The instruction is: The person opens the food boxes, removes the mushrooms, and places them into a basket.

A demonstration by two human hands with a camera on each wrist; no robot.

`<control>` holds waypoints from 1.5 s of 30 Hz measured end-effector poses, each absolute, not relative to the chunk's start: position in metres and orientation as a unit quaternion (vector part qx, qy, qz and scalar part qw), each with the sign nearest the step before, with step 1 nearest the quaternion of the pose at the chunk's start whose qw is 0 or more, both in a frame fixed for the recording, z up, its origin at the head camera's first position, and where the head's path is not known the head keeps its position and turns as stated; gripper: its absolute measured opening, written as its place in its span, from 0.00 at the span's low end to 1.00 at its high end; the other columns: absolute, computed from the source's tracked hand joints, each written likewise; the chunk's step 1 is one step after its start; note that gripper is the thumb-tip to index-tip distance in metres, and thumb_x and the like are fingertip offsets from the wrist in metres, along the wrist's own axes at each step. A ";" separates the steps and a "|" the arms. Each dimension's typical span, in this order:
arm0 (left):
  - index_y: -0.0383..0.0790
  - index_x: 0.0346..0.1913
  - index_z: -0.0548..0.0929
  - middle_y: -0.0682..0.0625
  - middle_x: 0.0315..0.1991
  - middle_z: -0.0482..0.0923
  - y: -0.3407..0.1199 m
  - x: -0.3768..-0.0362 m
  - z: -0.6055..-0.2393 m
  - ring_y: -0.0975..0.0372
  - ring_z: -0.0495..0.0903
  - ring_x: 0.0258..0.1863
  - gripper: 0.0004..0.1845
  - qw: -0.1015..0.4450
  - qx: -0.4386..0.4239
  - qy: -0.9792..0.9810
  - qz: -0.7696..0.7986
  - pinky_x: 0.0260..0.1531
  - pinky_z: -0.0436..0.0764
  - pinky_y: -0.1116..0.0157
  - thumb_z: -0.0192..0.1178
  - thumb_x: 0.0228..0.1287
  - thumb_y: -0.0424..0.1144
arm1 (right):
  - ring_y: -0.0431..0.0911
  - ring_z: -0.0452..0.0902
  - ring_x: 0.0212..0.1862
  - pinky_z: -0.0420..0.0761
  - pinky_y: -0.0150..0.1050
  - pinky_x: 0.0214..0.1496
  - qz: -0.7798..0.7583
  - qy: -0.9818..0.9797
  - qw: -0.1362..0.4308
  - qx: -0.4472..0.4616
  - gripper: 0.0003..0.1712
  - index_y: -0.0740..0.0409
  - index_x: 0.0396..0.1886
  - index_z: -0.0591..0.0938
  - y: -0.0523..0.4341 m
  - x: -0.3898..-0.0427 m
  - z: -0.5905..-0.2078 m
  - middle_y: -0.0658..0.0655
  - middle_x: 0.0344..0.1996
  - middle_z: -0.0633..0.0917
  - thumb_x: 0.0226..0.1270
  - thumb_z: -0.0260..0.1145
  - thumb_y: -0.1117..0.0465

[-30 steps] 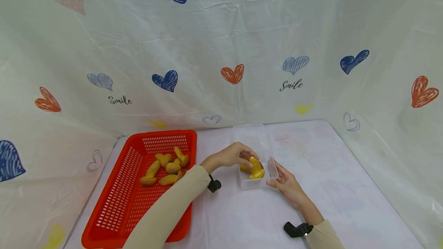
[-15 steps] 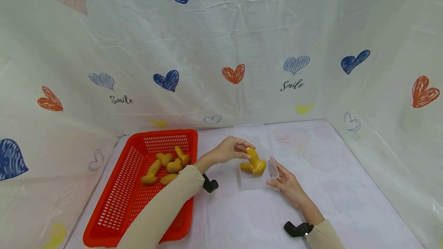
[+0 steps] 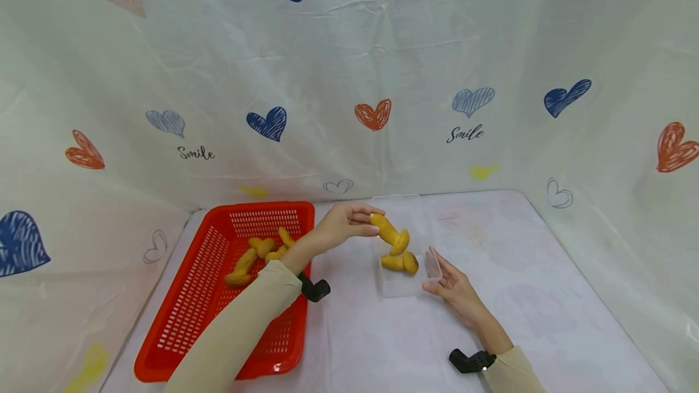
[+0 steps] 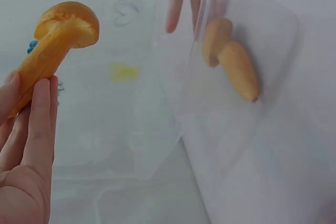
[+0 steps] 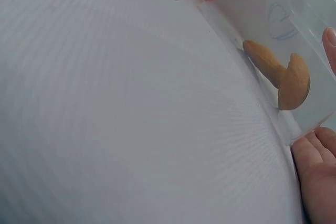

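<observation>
My left hand pinches a yellow-brown mushroom by its stem, above and left of a clear plastic box. In the left wrist view the cap of this mushroom points up, away from the fingers. A second mushroom lies on its side inside the box, also plain in the right wrist view. With thumb and fingers on the box's right wall, my right hand holds the box on the table. Part of that hand is cut off in the right wrist view.
A red perforated basket stands on the left of the white-covered table, with several mushrooms in it, partly behind the left arm. The box's clear lid lies folded back toward the heart-printed curtain.
The left hand has lifted its mushroom up out of the box and carried it to the left. The right hand stays at the box, and the other mushroom remains inside.
</observation>
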State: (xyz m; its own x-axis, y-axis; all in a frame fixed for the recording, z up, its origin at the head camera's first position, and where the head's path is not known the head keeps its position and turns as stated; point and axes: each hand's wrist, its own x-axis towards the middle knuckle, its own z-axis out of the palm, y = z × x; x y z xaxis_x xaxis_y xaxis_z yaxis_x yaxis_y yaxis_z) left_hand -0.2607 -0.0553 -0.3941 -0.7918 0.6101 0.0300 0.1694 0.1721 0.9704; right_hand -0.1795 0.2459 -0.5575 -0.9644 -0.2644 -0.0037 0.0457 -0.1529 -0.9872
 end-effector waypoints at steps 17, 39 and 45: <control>0.39 0.62 0.81 0.44 0.51 0.85 -0.118 -0.252 -0.379 0.54 0.84 0.50 0.21 0.135 0.174 0.760 0.611 0.54 0.81 0.61 0.66 0.66 0.35 | 0.33 0.59 0.68 0.79 0.32 0.55 -0.755 0.641 0.100 -0.096 0.53 0.56 0.81 0.48 0.245 -0.179 -0.559 0.58 0.80 0.44 0.65 0.68 0.73; 0.34 0.65 0.75 0.42 0.54 0.82 -0.204 -0.233 -0.392 0.51 0.83 0.52 0.26 0.136 0.093 0.759 0.630 0.50 0.83 0.63 0.67 0.67 0.38 | 0.51 0.44 0.76 0.77 0.32 0.59 -0.753 0.644 0.102 -0.086 0.53 0.56 0.81 0.48 0.245 -0.179 -0.559 0.58 0.80 0.44 0.64 0.69 0.73; 0.29 0.66 0.73 0.41 0.53 0.82 -0.224 -0.229 -0.403 0.48 0.82 0.52 0.27 0.142 0.118 0.768 0.613 0.50 0.83 0.60 0.65 0.68 0.37 | 0.51 0.46 0.76 0.75 0.32 0.60 -0.754 0.643 0.102 -0.085 0.53 0.57 0.81 0.48 0.244 -0.179 -0.559 0.59 0.79 0.46 0.64 0.68 0.73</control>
